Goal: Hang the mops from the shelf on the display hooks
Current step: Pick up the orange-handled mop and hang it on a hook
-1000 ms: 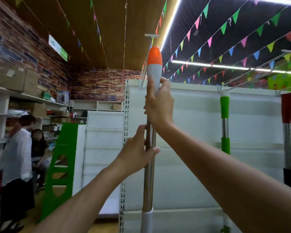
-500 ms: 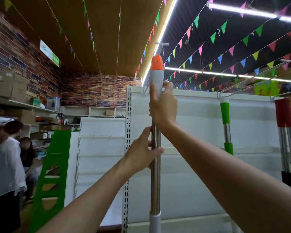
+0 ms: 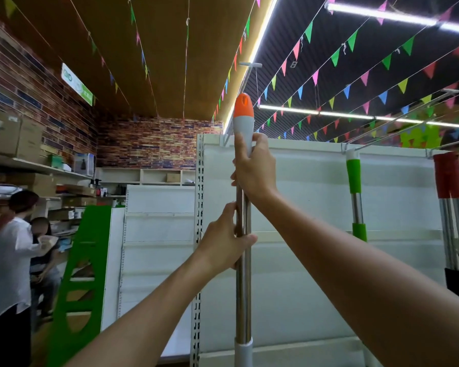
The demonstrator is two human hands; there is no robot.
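Mop handle [image 3: 243, 300]: steel shaft, grey grip, orange slotted cap above right hand [image 3: 255, 170]. Left hand [image 3: 224, 245] below; both wrapped round it. No legible writing.

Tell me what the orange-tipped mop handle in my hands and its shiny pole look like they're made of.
Orange-and-grey mop grip: probably moulded plastic, matte, with flat solid colour and a moulded hanging slot at the tip.
Silver mop pole: looks like polished metal, perhaps stainless steel, judging by its mirror-like vertical reflections.
The right hand holds the grip and the left hand holds the pole.
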